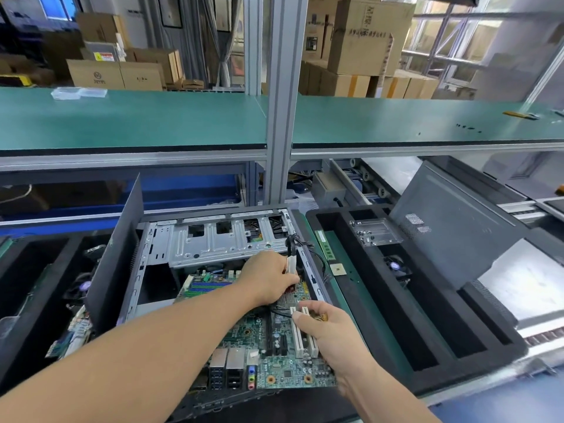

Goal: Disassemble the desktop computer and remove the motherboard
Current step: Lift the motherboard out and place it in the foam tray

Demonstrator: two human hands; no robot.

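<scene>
Item: hands at an opened desktop chassis, head view.

Left hand (270, 277): reaching in from the near left across the board, fingers curling round a pale cable connector block (291, 265) at the board's far right corner, where a bundle of black wires (291, 242) is hanging down from the drive cage. Gripping, by the look of the curled fingers.

Right hand (328, 326): lying nearer the viewer, thumb and fingers pinching the right edge of the green printed motherboard (283, 355) just beside the two white expansion slots (302, 331).

Motherboard: sitting inside the grey steel computer case (158, 264), directly beneath both hands. Its long axis is running from the near edge, where the silver and black rear ports (227, 372) are standing, away toward the slotted grey drive cage (213, 242) at the far end. The near end seems to be riding slightly raised, though this is hard to judge.

Judgement: the right hand is the nearer one for lifting; the left is dealing with the far tether, which probably has to come free first.

Surroundings: black foam tray (433, 328) just to the right on the tabletop, green memory stick (326, 247) and small square processor chip (338, 270) between tray and case.
</scene>
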